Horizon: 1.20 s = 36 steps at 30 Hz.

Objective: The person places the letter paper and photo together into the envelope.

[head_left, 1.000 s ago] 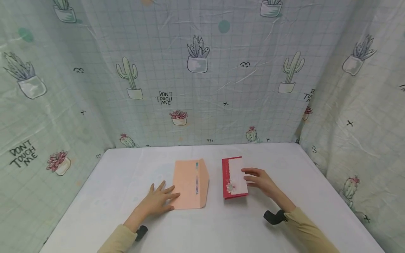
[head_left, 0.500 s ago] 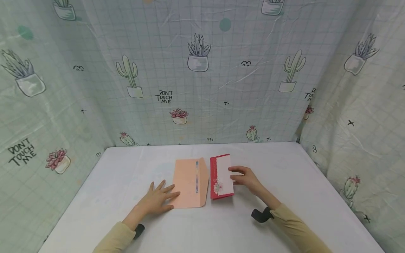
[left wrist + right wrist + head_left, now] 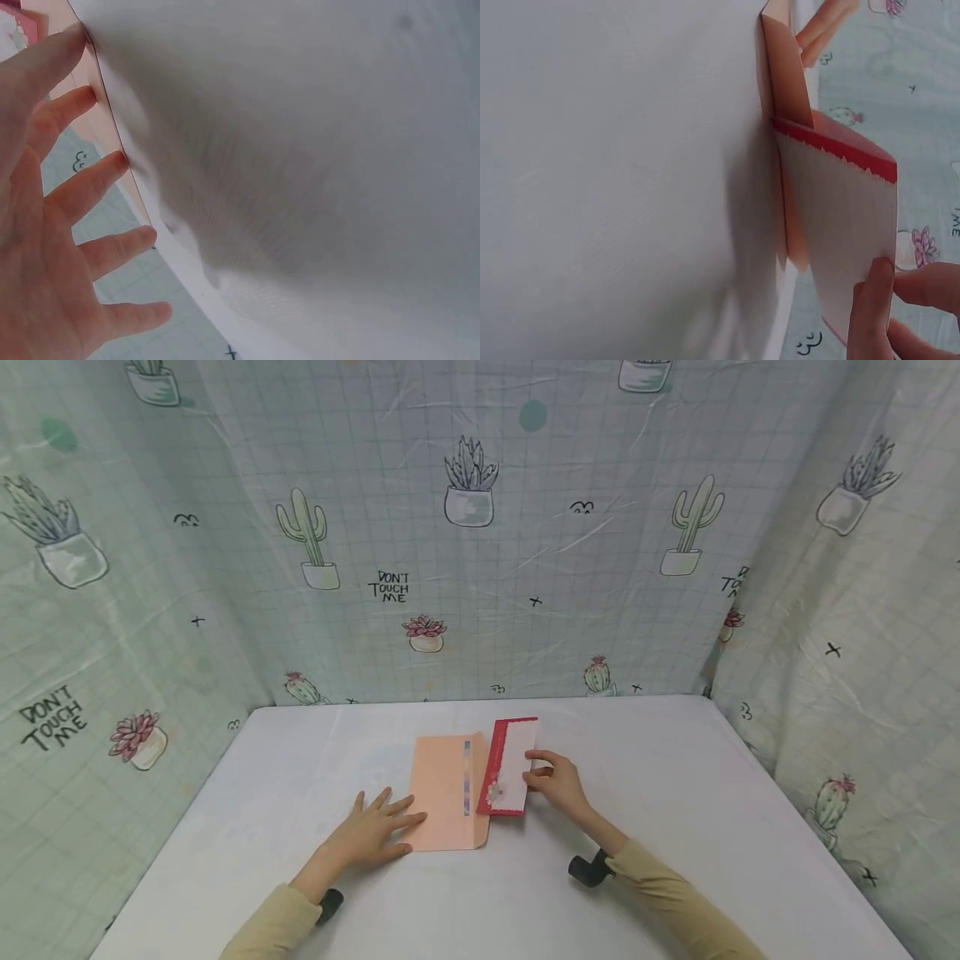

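A peach envelope [image 3: 442, 793] lies on the table with its flap to the right and a bluish strip near the flap. My left hand [image 3: 371, 835] rests on its lower left edge, fingers spread. Between thumb and fingers, my right hand [image 3: 558, 783] pinches the right edge of a red and white greeting card [image 3: 513, 768] with a flower motif. The card is tilted, its left edge over the envelope's flap. In the right wrist view the card [image 3: 847, 217] stands at an angle to the table, its red edge by the envelope [image 3: 787, 67]. The left wrist view shows the fingertips at the envelope's edge.
The white table [image 3: 600, 910] spreads around both hands. A curtain [image 3: 480, 568] printed with cacti hangs behind it and along both sides. Dark wrist-worn devices [image 3: 590, 868] sit under each forearm, close to the tabletop.
My right hand has carried the card leftward from beside the envelope until it overlaps the flap, and the card has tilted. My left hand has stayed in place on the envelope.
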Each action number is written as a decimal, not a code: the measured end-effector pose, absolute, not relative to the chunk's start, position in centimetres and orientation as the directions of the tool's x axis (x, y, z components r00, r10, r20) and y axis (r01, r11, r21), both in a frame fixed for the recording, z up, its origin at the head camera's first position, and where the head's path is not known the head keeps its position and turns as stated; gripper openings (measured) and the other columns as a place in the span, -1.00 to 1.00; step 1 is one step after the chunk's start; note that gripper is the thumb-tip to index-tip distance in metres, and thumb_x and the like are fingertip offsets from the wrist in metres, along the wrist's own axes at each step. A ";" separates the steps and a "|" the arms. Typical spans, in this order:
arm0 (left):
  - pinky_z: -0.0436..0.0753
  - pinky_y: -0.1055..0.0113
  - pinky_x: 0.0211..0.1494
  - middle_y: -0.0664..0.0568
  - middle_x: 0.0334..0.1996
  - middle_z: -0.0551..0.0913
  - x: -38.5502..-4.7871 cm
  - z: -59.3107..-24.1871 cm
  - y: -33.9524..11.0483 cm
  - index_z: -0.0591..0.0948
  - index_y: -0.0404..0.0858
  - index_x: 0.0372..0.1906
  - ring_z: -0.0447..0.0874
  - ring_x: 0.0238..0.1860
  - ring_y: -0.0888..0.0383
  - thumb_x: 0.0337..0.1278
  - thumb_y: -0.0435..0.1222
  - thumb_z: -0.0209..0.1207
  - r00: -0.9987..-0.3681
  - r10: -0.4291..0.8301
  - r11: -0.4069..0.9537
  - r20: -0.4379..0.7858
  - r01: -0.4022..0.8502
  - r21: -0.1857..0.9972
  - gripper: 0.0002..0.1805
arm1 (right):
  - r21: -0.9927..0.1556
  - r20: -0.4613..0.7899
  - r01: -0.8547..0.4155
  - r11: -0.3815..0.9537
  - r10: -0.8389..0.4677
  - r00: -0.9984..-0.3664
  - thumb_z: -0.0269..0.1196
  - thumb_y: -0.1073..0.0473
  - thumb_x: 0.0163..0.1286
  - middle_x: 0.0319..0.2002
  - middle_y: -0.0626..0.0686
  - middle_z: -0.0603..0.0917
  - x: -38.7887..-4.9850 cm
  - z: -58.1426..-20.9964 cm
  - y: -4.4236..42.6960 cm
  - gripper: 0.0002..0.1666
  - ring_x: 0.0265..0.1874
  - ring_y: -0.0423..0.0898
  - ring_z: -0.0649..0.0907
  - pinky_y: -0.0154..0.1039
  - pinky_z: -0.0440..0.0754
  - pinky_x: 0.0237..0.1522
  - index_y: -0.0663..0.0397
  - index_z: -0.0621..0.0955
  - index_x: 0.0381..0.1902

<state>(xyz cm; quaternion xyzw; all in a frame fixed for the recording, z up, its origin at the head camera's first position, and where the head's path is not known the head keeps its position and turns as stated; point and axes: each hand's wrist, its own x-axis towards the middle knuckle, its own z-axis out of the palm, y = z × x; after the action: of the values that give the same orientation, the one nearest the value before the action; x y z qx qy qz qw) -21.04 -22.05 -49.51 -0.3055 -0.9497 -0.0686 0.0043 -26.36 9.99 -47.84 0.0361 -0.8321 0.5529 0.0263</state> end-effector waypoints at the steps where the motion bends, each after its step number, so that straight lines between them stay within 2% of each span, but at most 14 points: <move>1: 0.05 -0.46 0.08 -0.10 0.25 0.35 -21.1 -49.5 -22.1 0.42 0.03 0.18 0.15 0.25 -0.38 0.07 0.03 0.08 -0.815 0.578 0.805 0.047 0.579 0.131 -0.48 | -0.910 0.097 -0.099 0.404 -0.026 -0.995 0.25 0.32 0.10 -0.05 0.19 0.57 -26.4 -47.9 9.8 -0.57 -0.37 -0.08 0.64 -0.27 0.66 -0.40 0.21 0.52 -0.01; 7: 0.04 -0.47 0.08 -0.10 0.26 0.33 -21.1 -49.5 -22.1 0.41 0.04 0.18 0.15 0.24 -0.39 0.05 0.03 0.09 -0.821 0.570 0.811 0.030 0.567 0.146 -0.47 | -0.860 0.220 -0.213 0.464 -0.038 -0.975 0.26 0.33 0.07 0.01 0.27 0.51 -26.6 -47.9 8.8 -0.47 -0.25 0.04 0.61 -0.28 0.65 -0.42 0.32 0.46 0.06; 12: 0.05 -0.47 0.06 -0.10 0.25 0.34 -21.2 -49.6 -22.2 0.41 0.04 0.18 0.15 0.23 -0.42 0.05 0.04 0.09 -0.815 0.577 0.803 0.041 0.577 0.149 -0.47 | -0.833 0.268 -0.254 0.492 -0.045 -0.962 0.25 0.35 0.07 0.04 0.30 0.49 -27.2 -48.1 8.2 -0.43 -0.27 0.04 0.62 -0.28 0.65 -0.44 0.37 0.42 0.09; 21: 0.04 -0.48 0.06 -0.09 0.26 0.32 -21.3 -49.7 -22.2 0.41 0.05 0.18 0.14 0.23 -0.43 0.05 0.05 0.08 -0.816 0.576 0.803 0.042 0.575 0.158 -0.47 | -0.820 0.305 -0.275 0.502 -0.024 -0.952 0.23 0.38 0.06 0.05 0.31 0.48 -28.0 -48.0 7.6 -0.44 -0.26 0.06 0.62 -0.31 0.64 -0.47 0.38 0.42 0.08; 28: 0.04 -0.48 0.06 -0.08 0.26 0.32 -21.4 -49.6 -22.2 0.41 0.06 0.18 0.14 0.22 -0.44 0.05 0.05 0.09 -0.820 0.572 0.807 0.036 0.570 0.158 -0.47 | -0.818 0.345 -0.284 0.500 0.031 -0.938 0.24 0.39 0.05 0.04 0.31 0.49 -28.6 -48.3 7.5 -0.43 -0.29 0.07 0.63 -0.25 0.65 -0.45 0.41 0.42 0.07; 36: 0.04 -0.47 0.07 -0.09 0.27 0.32 -21.4 -49.6 -22.3 0.41 0.05 0.18 0.14 0.22 -0.44 0.05 0.04 0.09 -0.818 0.575 0.805 0.035 0.572 0.158 -0.47 | -0.860 0.356 -0.282 0.425 0.103 -0.929 0.23 0.36 0.07 0.08 0.31 0.46 -28.7 -47.6 7.8 -0.41 -0.25 0.11 0.63 -0.21 0.66 -0.39 0.38 0.40 0.11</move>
<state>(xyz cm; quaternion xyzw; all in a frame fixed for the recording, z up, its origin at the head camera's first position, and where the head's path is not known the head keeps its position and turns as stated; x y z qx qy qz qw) -21.39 -22.25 -49.60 -0.3018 -0.9499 -0.0806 -0.0073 -28.73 7.80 -47.57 0.0543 -0.8245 0.5335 0.1805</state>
